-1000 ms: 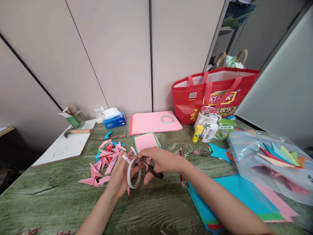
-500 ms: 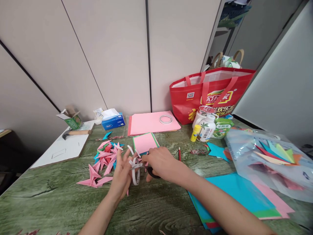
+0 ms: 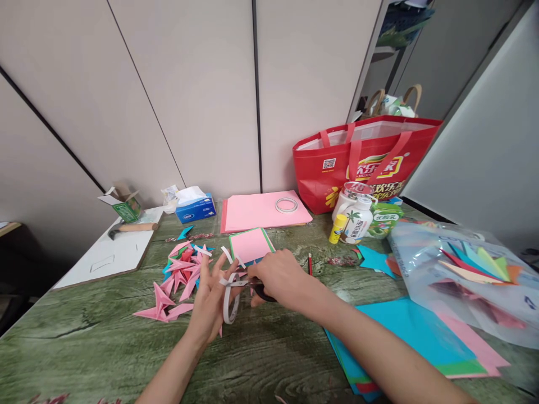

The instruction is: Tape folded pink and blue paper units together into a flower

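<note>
My left hand (image 3: 208, 306) has its fingers spread, with short white tape strips (image 3: 226, 254) stuck to several fingertips. Between its thumb and fingers hangs a roll of white double-sided tape (image 3: 228, 307). Scissors (image 3: 264, 293) with black handles are in my right hand (image 3: 281, 276), fingers wrapped round the grips. Their blades point left and lie across the tape by my left thumb. Left of my left hand lies a pile of folded pink, red and blue paper pieces (image 3: 185, 272). A stack of small pink and green paper squares (image 3: 251, 245) is just beyond both hands.
Behind are large pink sheets (image 3: 256, 213) with another tape roll (image 3: 286, 205) on them, and a tissue box (image 3: 196, 211). A hammer (image 3: 132, 227) rests on a white board at left. Rightward stand a glue stick (image 3: 337, 230), a bottle, a red bag (image 3: 311, 174), blue sheets (image 3: 404, 331) and a plastic bag.
The tape roll has shifted slightly left and down beneath my left hand. The scissors' blades now lie more visibly across the tape. Both hands stay in nearly the same place.
</note>
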A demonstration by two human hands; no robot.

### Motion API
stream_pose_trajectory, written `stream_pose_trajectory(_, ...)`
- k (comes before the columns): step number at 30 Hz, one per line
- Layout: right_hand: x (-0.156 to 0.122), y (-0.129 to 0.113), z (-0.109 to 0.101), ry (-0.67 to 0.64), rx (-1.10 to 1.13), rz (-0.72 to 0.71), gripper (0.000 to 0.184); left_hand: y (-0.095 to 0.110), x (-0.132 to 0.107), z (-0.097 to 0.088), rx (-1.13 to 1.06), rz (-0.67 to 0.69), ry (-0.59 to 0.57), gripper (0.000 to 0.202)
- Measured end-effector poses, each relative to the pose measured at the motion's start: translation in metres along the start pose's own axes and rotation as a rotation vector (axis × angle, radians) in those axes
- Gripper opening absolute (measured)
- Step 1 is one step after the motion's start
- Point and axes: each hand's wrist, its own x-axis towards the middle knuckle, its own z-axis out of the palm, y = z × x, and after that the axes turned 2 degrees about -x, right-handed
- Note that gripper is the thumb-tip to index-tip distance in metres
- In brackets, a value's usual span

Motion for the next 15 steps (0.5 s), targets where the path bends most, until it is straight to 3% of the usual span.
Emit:
stream_pose_trajectory(4,-0.001,-0.001,-0.002,0.010,-0.017,0.007,0.035,0.002,-0.001,0.001,-0.006,0.008,-0.006,0.081)
stream_pose_trajectory(8,0.000,0.002,-0.001,0.012,-0.044,0.005,0.047,0.003,-0.001,0.003,-0.077,0.019,-0.019,0.075)
stream_pose_trajectory(12,-0.004,0.014,0.002,0.014,0.008,-0.043,0.049,0.006,0.003,0.002,-0.142,0.052,-0.027,0.060)
stream_pose_trajectory(15,-0.008,0.028,-0.001,-0.056,0.053,-0.053,0.047,0.008,0.006,0.000,-0.149,0.048,-0.026,0.046)
